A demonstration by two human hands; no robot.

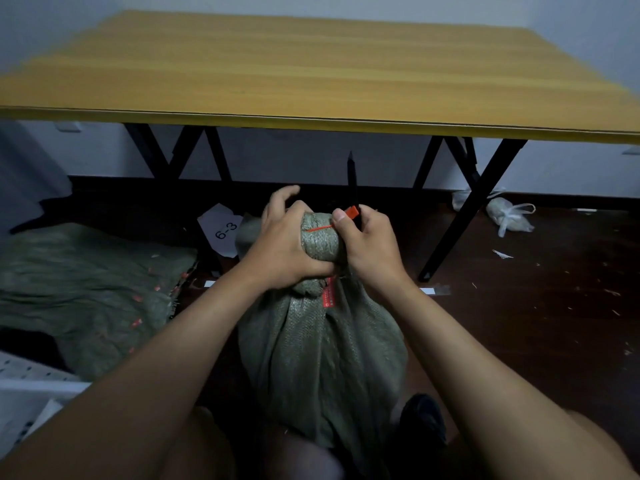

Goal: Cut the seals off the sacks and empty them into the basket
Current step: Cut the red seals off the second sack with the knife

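A full green woven sack stands on the floor between my knees. My left hand grips its bunched neck. A thin red seal runs round the neck and ends in a red tag under my right thumb. My right hand is curled round a black pointed cutting tool that sticks up behind the neck, next to the tag. A second red label hangs below my left hand. The tool's handle is hidden in my fist.
A yellow wooden table on black crossed legs stands right in front. A pile of flat green sacks lies at left, with a white perforated basket at bottom left. A paper marked 6-3 and white plastic bags lie on the dark floor.
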